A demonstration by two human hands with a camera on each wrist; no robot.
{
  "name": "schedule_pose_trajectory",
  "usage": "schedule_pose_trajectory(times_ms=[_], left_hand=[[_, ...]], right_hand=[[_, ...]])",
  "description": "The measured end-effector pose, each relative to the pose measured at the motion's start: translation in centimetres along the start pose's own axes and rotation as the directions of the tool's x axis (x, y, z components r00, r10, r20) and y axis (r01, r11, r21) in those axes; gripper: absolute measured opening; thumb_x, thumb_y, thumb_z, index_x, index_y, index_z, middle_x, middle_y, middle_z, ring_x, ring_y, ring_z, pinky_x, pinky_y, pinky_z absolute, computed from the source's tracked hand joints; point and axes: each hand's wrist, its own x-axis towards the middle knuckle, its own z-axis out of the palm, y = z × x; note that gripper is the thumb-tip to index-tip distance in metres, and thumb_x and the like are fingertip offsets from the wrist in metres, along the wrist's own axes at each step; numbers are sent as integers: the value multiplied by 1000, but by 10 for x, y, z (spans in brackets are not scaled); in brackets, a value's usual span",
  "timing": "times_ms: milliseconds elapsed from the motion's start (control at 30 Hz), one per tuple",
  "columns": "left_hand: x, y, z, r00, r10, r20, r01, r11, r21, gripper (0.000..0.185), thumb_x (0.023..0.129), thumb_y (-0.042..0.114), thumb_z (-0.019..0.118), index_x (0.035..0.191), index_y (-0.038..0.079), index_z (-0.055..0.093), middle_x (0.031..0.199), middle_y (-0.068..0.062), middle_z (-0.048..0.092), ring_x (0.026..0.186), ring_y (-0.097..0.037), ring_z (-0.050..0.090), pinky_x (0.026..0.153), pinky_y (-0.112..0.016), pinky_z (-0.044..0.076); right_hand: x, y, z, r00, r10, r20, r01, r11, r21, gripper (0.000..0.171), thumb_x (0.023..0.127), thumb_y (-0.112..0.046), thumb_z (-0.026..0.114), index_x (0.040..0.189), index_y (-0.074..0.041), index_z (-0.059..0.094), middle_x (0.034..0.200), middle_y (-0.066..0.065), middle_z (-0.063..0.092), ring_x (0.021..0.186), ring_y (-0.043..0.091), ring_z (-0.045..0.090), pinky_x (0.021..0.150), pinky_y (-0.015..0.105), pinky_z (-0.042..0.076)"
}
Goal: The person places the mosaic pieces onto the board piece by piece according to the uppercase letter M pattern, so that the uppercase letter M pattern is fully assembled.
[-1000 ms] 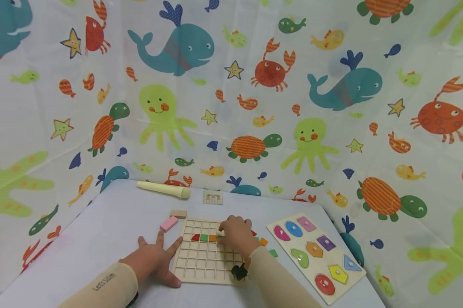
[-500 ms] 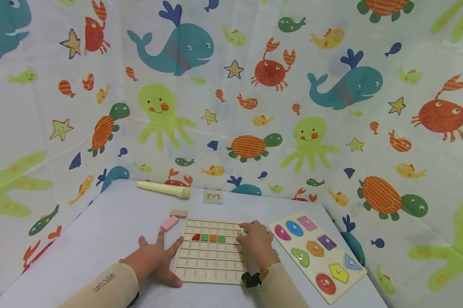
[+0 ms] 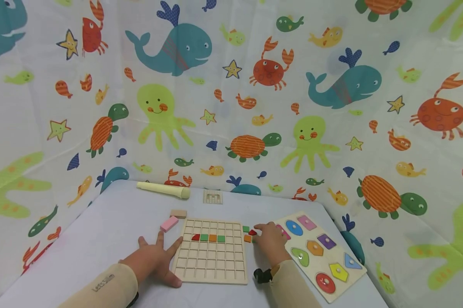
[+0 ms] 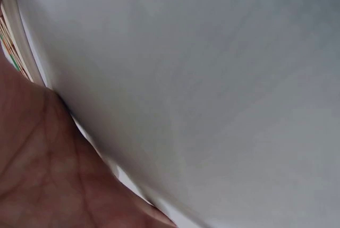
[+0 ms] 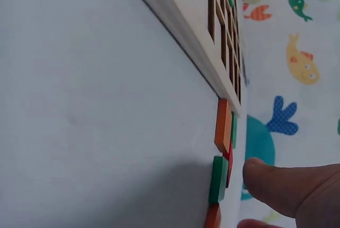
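A square wooden grid board (image 3: 210, 261) lies on the white table. One of its upper rows holds a red quarter-round tile (image 3: 196, 237), a green tile (image 3: 204, 237), an orange tile (image 3: 213, 238) and another green tile (image 3: 221, 238). Spread flat, my left hand (image 3: 157, 256) rests along the board's left edge. My right hand (image 3: 271, 240) hovers over loose tiles to the right of the board, fingertips right at a red tile (image 3: 252, 232). A green tile (image 3: 246, 229) and an orange one (image 3: 248, 238) lie beside it. In the right wrist view my thumb (image 5: 276, 183) extends above the tiles.
A shape-knob puzzle board (image 3: 312, 273) lies on the right, partly behind the right hand. Left of the grid's top are a pink block (image 3: 169, 223) and a tan block (image 3: 178, 214). Farther back are a cream toy microphone (image 3: 163, 189) and a small wooden piece (image 3: 213, 196).
My right hand has left the green tile now sitting fourth in the row and moved right, off the board to the loose tiles. The left hand stays put.
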Motion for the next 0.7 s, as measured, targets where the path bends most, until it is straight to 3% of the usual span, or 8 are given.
schedule_pose_trajectory(times_ms=[100,167,267,400,533,700], left_hand=[[-2,1,-1,1000,-2,4,2,1000,1,135,59,84,86,168,32,27,172,-37,8,140,-86,6,86,-100,27],[-3,2,-2,1000,-4,4,4,1000,2,134,59,84,86,168,33,27,172,-37,8,140,-86,6,86,-99,27],[-4,2,-1,1000,-3,7,3,1000,-5,134,60,84,86,168,33,27,172,-37,8,140,-86,6,86,-99,27],[-3,1,-1,1000,-1,12,1,1000,-3,134,60,84,86,168,33,27,172,-37,8,140,-86,6,86,-99,27],[-2,1,-1,1000,-2,8,2,1000,6,134,60,85,85,168,33,26,172,-37,9,140,-86,6,87,-99,27],[1,-1,1,1000,-13,7,13,1000,2,135,58,86,85,168,35,25,173,-36,8,141,-85,5,87,-99,27]], right_hand=[[8,0,-4,1000,14,9,-14,1000,-23,27,92,-31,84,116,-18,80,116,12,66,111,36,56,105,66,39],[13,-2,-7,999,34,20,-32,998,-62,28,92,-37,84,107,-14,80,106,10,66,105,34,55,102,62,40],[18,-7,-7,997,73,37,-67,985,-157,43,90,-51,82,101,-10,77,95,9,66,100,33,56,101,59,43],[23,-14,-5,996,83,44,-70,965,-252,58,85,-62,81,103,-7,77,93,10,65,100,33,55,103,58,44],[28,-18,-2,997,54,53,-37,962,-270,56,82,-58,85,102,-6,77,92,11,64,103,34,53,106,60,42],[34,-17,-1,997,14,71,6,959,-284,37,87,-42,86,102,-10,77,95,11,64,104,36,51,107,62,41]])
